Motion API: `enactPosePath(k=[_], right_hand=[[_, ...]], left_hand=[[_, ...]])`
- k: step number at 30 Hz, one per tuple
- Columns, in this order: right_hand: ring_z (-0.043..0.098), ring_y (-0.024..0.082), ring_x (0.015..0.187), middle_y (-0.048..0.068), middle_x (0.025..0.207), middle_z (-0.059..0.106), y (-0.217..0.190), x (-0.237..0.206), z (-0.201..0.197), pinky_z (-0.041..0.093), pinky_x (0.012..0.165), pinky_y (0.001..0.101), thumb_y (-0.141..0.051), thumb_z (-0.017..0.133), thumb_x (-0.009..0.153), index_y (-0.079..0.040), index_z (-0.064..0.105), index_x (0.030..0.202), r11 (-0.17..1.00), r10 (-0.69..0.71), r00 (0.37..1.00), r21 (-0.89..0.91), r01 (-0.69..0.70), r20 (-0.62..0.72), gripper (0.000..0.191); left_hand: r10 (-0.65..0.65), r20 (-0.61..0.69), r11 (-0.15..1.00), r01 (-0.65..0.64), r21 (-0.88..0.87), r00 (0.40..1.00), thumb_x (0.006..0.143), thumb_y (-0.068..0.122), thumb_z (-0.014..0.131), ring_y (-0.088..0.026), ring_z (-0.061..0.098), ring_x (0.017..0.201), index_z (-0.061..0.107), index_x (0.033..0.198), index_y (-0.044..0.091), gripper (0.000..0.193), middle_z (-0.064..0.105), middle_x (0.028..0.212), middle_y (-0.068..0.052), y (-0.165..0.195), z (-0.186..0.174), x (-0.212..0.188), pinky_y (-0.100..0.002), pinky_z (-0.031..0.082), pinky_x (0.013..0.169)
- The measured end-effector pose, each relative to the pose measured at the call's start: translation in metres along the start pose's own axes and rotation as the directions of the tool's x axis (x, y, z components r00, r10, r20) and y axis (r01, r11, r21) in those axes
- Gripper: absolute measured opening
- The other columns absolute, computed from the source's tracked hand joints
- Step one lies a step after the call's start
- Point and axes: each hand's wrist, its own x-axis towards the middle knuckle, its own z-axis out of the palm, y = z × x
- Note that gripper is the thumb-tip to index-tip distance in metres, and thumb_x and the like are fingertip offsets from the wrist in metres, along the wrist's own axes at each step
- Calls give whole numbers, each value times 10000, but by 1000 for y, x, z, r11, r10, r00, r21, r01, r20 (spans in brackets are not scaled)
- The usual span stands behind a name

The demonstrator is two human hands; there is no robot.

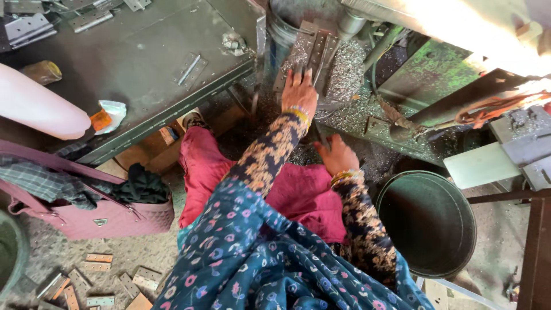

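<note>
Shaving-strewn bench [356,115] — left hand [299,92] flat on metal hinge strips [314,54].

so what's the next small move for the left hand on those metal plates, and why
Probably close the left hand on one of the grey metal plates and draw it back: the fingers lie flat on the stack, gripping nothing, while the right hand waits lower down.

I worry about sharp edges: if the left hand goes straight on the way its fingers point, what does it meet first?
The left hand already lies on the grey metal strips. Going straight on, it would probably slide along them toward the metal bucket; depth is unclear.
</note>
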Motion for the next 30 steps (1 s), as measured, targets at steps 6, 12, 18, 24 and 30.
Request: enactPosePath(k=[6,12,18,24,30], right_hand=[[672,502,979,278,1009,718,39,-1,68,522,820,591,-459,658,918,-85,609,1209,999,-48,999,6,48,-6,476],[672,508,963,283,1002,710,57,2,92,528,796,599,-403,642,900,-63,617,1186,991,-68,998,111,69,-14,446],[691,481,951,267,1011,715,44,11,77,546,794,583,-501,622,939,-55,620,1176,998,26,994,-67,-19,106,505],[689,478,948,259,985,723,47,4,82,541,799,581,-547,646,921,-53,646,1129,999,-13,1000,46,14,-16,536],[737,452,905,261,947,721,54,11,80,583,783,557,-568,614,961,-59,671,1104,997,78,989,-8,-78,126,532]], left_hand=[[-40,97,998,36,50,994,998,216,491,-303,385,1442,730,1204,79,344,422,1568,-119,2,1,13,-507,119,1246],[-18,-15,1000,18,-22,1000,955,223,487,-311,443,1385,701,1261,42,415,501,1516,-96,-2,-8,18,-515,137,1248],[-88,-100,996,84,-36,991,990,211,457,-295,466,1362,728,1217,39,393,531,1483,-83,-4,-9,25,-522,121,1258],[-80,-63,997,81,20,995,971,221,432,-292,322,1474,618,1350,41,458,476,1530,-88,-3,-11,33,-524,18,1244],[-129,21,989,127,71,991,970,172,393,-271,270,1508,504,1449,27,512,428,1574,-71,-2,-13,42,-505,-38,1238]])
